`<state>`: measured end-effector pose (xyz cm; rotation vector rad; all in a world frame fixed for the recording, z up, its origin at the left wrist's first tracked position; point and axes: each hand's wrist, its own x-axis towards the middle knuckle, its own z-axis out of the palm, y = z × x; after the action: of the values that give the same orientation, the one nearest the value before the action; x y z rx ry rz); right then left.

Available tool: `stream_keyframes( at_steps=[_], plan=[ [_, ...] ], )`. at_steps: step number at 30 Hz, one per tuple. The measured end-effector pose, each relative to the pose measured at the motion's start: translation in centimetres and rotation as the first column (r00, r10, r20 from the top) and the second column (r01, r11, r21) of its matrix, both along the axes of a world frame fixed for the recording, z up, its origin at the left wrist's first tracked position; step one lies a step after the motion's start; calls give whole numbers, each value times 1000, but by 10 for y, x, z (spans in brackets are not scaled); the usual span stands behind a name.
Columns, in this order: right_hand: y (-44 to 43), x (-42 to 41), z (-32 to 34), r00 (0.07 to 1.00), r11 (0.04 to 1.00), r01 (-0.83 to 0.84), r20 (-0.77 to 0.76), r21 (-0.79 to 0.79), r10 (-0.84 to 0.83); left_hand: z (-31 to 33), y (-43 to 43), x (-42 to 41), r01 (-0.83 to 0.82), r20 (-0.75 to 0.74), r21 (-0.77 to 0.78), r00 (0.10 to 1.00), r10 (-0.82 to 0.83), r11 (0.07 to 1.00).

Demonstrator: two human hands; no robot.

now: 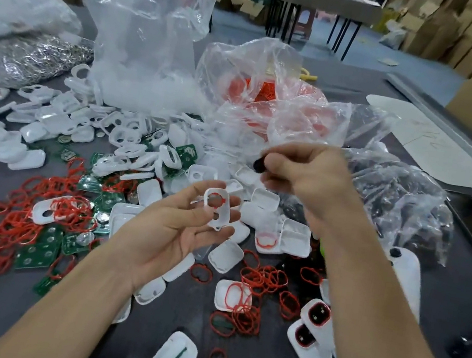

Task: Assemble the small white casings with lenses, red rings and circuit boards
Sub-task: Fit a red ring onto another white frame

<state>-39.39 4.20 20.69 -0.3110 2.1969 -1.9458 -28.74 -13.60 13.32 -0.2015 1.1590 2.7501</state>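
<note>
My left hand (177,228), palm up, holds a small white casing (217,207) between thumb and fingertips; a red ring sits in the casing's round opening. Above and to the right, my right hand (303,174) pinches a small black part (259,165) between thumb and fingers. Loose red rings (17,224) lie in heaps at the left and centre (262,279) of the grey table. Green circuit boards (41,250) lie among them. White casings (130,137) are piled behind my hands.
Clear plastic bags (145,40) with white and red parts stand behind the pile, and another crumpled bag (395,198) lies at the right. Two casings with dark inserts (312,324) lie by my right forearm. A white casing (173,357) lies near the table's front.
</note>
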Motion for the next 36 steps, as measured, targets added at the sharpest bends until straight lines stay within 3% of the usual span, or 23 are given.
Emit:
stream_keyframes(
  at_steps=[2,5,12,16,18,22,29,31,36],
  plan=[
    [-19,23,-20,987,987,-85,126,-137,103,-2,0,0,-26,-26,-9,999,25,1000],
    [-32,40,-41,975,966,-54,196,-254,106,-5,-4,1,-57,-37,-49,998,55,997],
    [-37,51,-54,992,958,41,130,-284,-4,-7,-8,-3,-60,-67,-29,996,58,998],
    [-37,52,-54,997,957,3,80,-291,21,-9,-7,-3,-168,-118,-196,982,147,966],
    [-37,52,-55,988,943,-20,136,-333,69,-8,-3,0,-293,-185,-312,952,245,904],
    [-45,54,-59,944,917,32,315,-397,103,-6,11,4,-498,-343,-552,867,362,669],
    [-42,53,-60,925,931,31,363,-364,111,-4,22,13,-588,-459,-755,790,406,292],
    [-40,53,-61,917,933,-4,370,-360,147,-2,21,12,-573,-452,-786,789,415,232],
    [-38,53,-62,907,919,-38,373,-392,196,-2,18,11,-548,-432,-812,797,422,203]
  ],
)
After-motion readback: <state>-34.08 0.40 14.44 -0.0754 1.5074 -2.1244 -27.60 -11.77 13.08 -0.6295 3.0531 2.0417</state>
